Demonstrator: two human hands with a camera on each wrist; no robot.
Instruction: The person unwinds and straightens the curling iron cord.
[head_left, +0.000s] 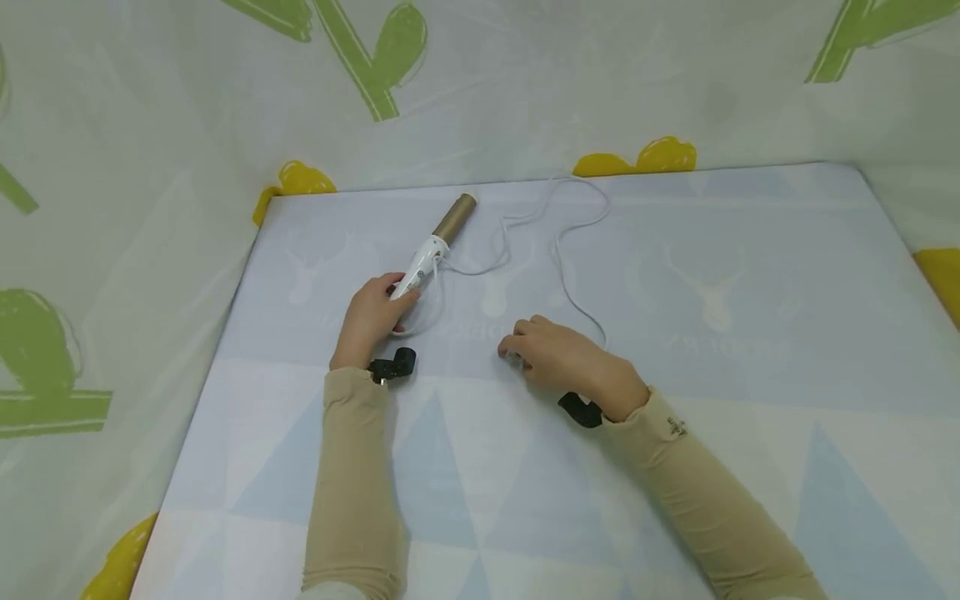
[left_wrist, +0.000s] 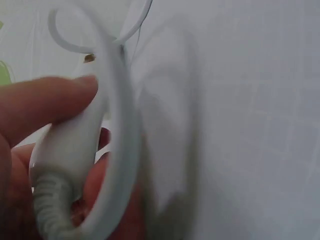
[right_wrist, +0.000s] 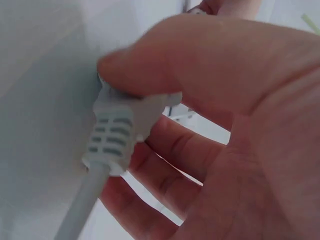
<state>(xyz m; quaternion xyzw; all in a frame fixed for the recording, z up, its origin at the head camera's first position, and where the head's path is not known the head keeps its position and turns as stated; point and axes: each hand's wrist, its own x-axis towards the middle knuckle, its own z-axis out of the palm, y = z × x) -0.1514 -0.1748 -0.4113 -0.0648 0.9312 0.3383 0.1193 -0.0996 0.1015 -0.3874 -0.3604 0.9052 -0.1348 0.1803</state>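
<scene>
My left hand [head_left: 370, 318] grips the white handle of a curling iron [head_left: 422, 265], whose gold barrel [head_left: 454, 218] points away toward the back of the table. In the left wrist view the thumb presses on the handle [left_wrist: 72, 145], and the cord [left_wrist: 125, 135] bends back in a loop from its ribbed end. My right hand [head_left: 562, 357] is lower and to the right, close over the tabletop. Between its thumb and fingers it pinches the white plug [right_wrist: 114, 131] of the cord, with the ribbed neck facing the wrist camera. The plug's prongs are hidden.
The white cord [head_left: 564, 279] winds over the back half of the table between the iron and the right hand. A pale cloth with blue triangles covers the table [head_left: 750, 350]. Behind it hangs a curtain [head_left: 525, 92] with green and yellow shapes.
</scene>
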